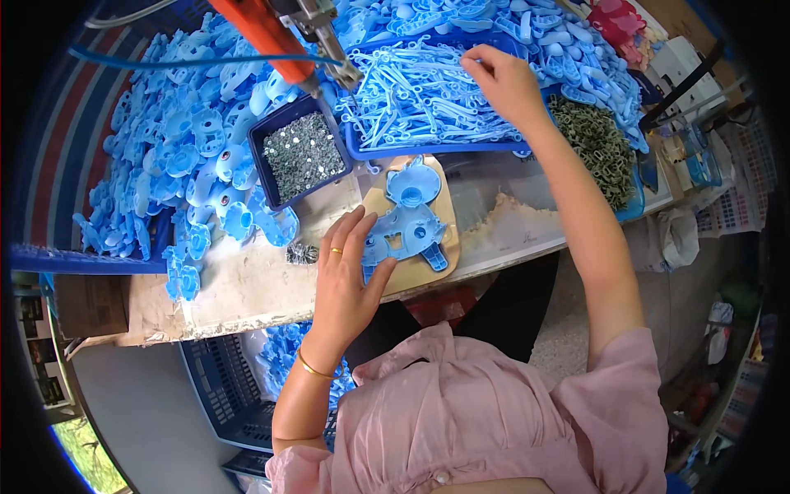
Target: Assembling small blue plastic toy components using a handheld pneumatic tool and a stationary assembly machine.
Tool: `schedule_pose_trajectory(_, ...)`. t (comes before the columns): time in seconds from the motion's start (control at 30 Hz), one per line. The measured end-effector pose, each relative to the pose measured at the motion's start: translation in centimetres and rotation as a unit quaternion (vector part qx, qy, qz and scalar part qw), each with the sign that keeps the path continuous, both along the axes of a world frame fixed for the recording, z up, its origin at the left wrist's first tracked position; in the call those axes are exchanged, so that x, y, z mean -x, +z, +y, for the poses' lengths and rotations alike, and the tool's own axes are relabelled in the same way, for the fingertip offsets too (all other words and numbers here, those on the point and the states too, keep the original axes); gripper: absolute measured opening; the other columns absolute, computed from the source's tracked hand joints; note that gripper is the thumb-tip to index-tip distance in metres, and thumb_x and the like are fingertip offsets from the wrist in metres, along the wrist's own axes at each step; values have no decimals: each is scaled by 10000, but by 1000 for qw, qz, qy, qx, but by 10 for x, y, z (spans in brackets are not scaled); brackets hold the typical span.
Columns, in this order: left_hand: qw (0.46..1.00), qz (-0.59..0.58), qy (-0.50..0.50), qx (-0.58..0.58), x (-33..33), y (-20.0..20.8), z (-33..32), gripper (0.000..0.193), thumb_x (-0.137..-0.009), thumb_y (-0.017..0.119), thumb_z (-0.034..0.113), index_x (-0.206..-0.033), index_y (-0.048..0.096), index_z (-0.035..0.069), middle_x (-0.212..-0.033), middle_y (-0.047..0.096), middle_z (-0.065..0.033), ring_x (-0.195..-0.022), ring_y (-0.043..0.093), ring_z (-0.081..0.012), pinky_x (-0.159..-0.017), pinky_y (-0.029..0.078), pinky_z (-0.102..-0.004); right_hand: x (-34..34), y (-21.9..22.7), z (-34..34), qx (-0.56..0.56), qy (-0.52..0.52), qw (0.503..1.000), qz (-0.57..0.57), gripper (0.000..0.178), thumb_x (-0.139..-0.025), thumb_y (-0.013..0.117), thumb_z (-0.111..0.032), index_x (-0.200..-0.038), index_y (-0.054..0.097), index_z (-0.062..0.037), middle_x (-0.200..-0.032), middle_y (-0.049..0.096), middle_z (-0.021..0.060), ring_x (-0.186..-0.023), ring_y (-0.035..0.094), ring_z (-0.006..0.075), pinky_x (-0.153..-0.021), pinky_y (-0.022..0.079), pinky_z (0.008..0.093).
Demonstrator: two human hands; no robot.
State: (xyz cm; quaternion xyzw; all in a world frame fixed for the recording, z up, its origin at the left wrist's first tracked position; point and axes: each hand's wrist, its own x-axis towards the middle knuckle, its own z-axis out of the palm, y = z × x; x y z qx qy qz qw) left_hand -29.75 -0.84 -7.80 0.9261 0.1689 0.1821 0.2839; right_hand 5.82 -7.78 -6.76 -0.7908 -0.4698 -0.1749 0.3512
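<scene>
A light blue plastic toy animal shell half [403,230], hollow side up, lies on a tan board [448,206] in front of me. My left hand [350,255], with a ring and bracelet, is at the shell's left side, fingers stretched and thumb apart, its fingertips at the edge. Farther back, my right hand [502,78] is over the right part of a blue tray [436,151] heaped with thin light blue plastic sticks [420,95]. Its fingers are bent together in a pinch; what they hold, if anything, is too small to make out.
An orange power screwdriver [263,37] hangs above the bench. Beside the tray, a dark blue box [300,152] holds small metal parts. Blue shells [177,148] pile up at left. Dark greenish small parts [597,144] lie at right. A crate [218,387] stands below.
</scene>
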Motion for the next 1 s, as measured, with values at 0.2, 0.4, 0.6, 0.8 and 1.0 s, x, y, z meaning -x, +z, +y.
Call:
schedule_pose_trajectory(0.2, 999, -36, -35, -5, -11, 6, -6, 557, -879, 729, 127, -1389, 519, 43, -1430, 531, -187, -1320, 486, -394, -1104, 387, -456, 19, 23, -57, -66, 110, 938, 323, 158, -939, 688, -109, -1039, 707, 11, -920, 727, 51, -817, 688, 116, -742, 553, 267)
schedule_pose_trajectory(0.4, 991, -112, -75, 3, -46, 22, -35, 429, -940, 673, 125, -1335, 546, 16, -1259, 620, -225, -1169, 592, -382, -988, 472, -442, 119, 24, -105, -2, 277, 904, 325, 117, -872, 754, -22, -989, 746, -24, -941, 741, 43, -843, 685, 93, -764, 552, 249)
schedule_pose_trajectory(0.6, 979, -4, -50, 199, -46, 8, -41, 192, -1055, 498, 113, -1152, 611, -9, -769, 576, -52, -718, 564, -131, -686, 466, -276, 82, 20, -144, 9, 88, 912, 400, 226, -900, 727, -87, -1122, 728, -52, -921, 728, 24, -832, 652, 70, -738, 537, 262)
schedule_pose_trajectory(0.8, 972, -21, -67, 223, -48, 6, -41, 173, -1049, 514, 93, -1112, 630, -18, -796, 578, -56, -734, 565, -125, -696, 465, -268, -17, -12, -202, 156, -272, 945, -98, 169, -837, 767, -217, -909, 714, -74, -947, 650, 84, -956, 617, 302, -810, 496, 422)
schedule_pose_trajectory(1.0, 978, -33, -79, 189, -46, 2, -38, 156, -1022, 548, 81, -1113, 627, -20, -846, 651, -117, -738, 618, -212, -683, 481, -309, -16, -13, -197, 175, -244, 952, -60, 119, -852, 735, -193, -888, 688, -90, -916, 639, 79, -927, 603, 297, -805, 488, 431)
